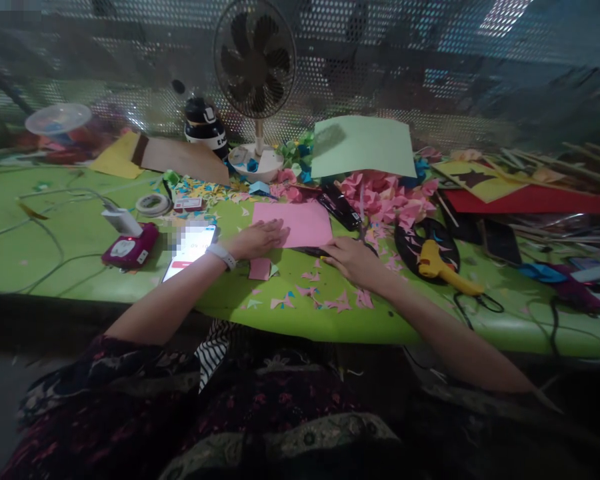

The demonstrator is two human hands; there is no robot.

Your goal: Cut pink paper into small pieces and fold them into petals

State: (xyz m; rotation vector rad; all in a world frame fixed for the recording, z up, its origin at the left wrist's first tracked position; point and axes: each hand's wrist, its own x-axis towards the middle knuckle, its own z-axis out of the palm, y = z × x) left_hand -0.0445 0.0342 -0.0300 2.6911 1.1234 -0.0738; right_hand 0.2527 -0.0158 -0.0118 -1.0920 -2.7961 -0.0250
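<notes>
Pink paper sheet [307, 223] lies flat mid-bench [330, 325]. L hand [261, 238] is palm-down on its 8 o'clock side, fingers out straight, no grip. R hand [349, 260] is at its 4 o'clock corner, fingers part-bent, next to a dark tool [305, 251]; can't tell if it's gripping. Around the sheet: lit phone [196, 241] approx 9 o'clock, yellow glue gun [436, 261] approx 3, pale green sheet [375, 148] btwn 1 & 2, fan [255, 67] btwn 11 & 12.
</notes>
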